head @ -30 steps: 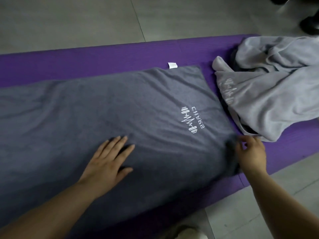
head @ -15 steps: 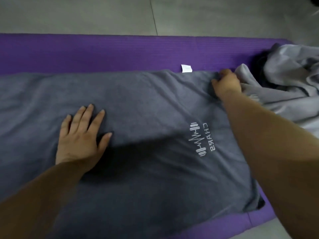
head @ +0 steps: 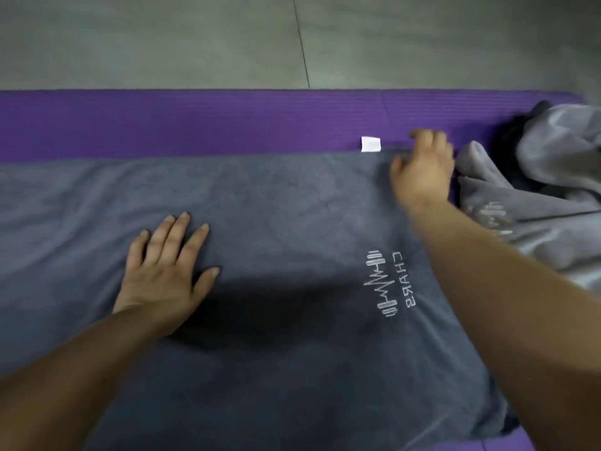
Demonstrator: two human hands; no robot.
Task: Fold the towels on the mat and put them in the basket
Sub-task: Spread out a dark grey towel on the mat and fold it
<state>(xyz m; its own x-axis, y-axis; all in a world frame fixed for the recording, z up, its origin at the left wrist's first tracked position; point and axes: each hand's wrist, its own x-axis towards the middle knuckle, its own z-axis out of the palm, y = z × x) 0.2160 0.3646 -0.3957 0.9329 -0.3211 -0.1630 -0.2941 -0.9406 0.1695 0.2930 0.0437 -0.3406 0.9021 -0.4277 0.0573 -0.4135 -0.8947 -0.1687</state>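
Pressing flat with fingers spread, the left hand (head: 166, 271) pins the dark grey towel (head: 276, 196), which lies spread along the purple mat (head: 195, 122); the right hand (head: 422, 170) sits at the towel's far right corner near the white tag (head: 370, 144), too blurred to tell whether it pinches the cloth; a loose hold there could let the corner slip mid-fold, or drag in the crumpled light grey towel (head: 536, 229) just beside it; no basket shows.

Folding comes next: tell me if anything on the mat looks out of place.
The light grey towel lies crumpled in a heap at the right end of the mat, not spread flat. The dark towel lies flat, its white tag sticking out past the far edge.
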